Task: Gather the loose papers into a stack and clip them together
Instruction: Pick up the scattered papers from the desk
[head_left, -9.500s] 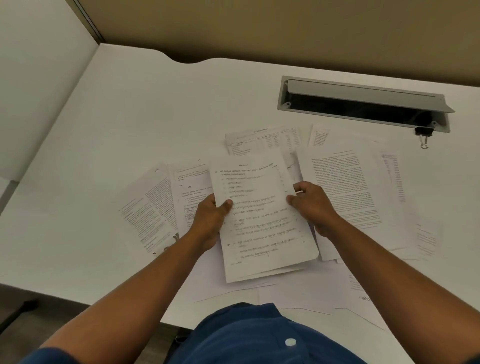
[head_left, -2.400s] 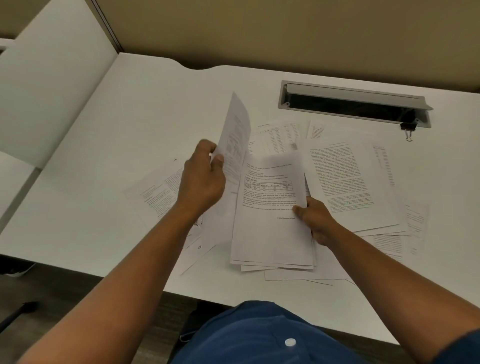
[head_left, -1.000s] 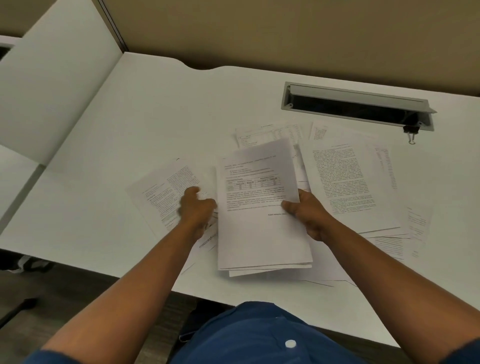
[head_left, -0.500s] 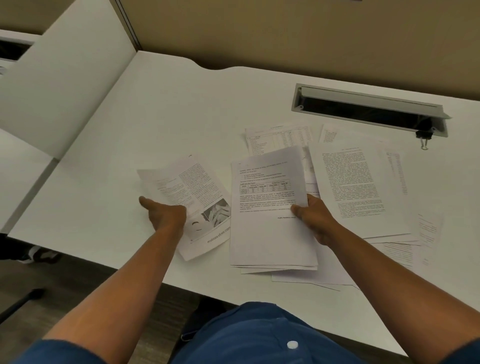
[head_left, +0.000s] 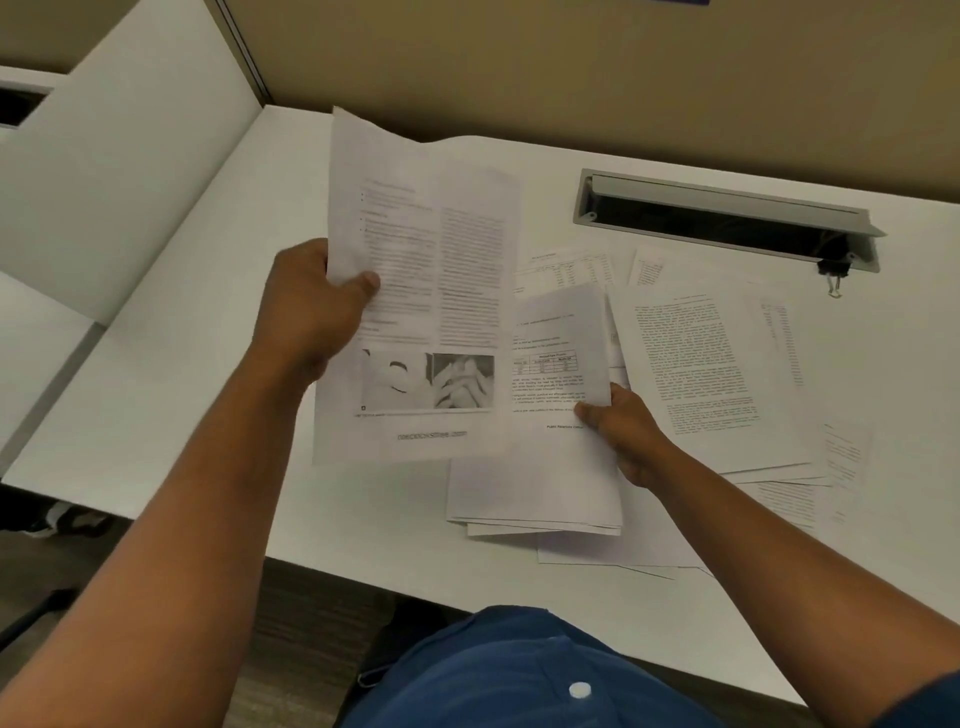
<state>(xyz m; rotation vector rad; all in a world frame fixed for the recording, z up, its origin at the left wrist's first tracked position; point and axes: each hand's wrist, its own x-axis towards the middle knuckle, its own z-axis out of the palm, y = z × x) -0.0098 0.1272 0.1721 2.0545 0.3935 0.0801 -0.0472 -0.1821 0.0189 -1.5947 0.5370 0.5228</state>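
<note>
My left hand (head_left: 311, 306) grips the left edge of a printed sheet with two photos (head_left: 426, 291), lifted above the white desk and overlapping the stack's left side. My right hand (head_left: 621, 426) pinches the right edge of a small stack of papers (head_left: 545, 467), whose top page carries a small table. More loose papers (head_left: 696, 358) lie spread on the desk to the right and behind the stack. A black binder clip (head_left: 834, 275) sits at the right end of the cable slot, far from both hands.
A grey cable slot with an open lid (head_left: 722, 218) is set into the white desk (head_left: 218, 395) at the back. A white divider panel (head_left: 119, 171) rises on the left. The desk's near edge runs just in front of my blue shirt (head_left: 519, 670).
My left hand has lifted the sheet with photos off the desk's left side and swung it up and right, over the stack. My right hand still grips the stack.
</note>
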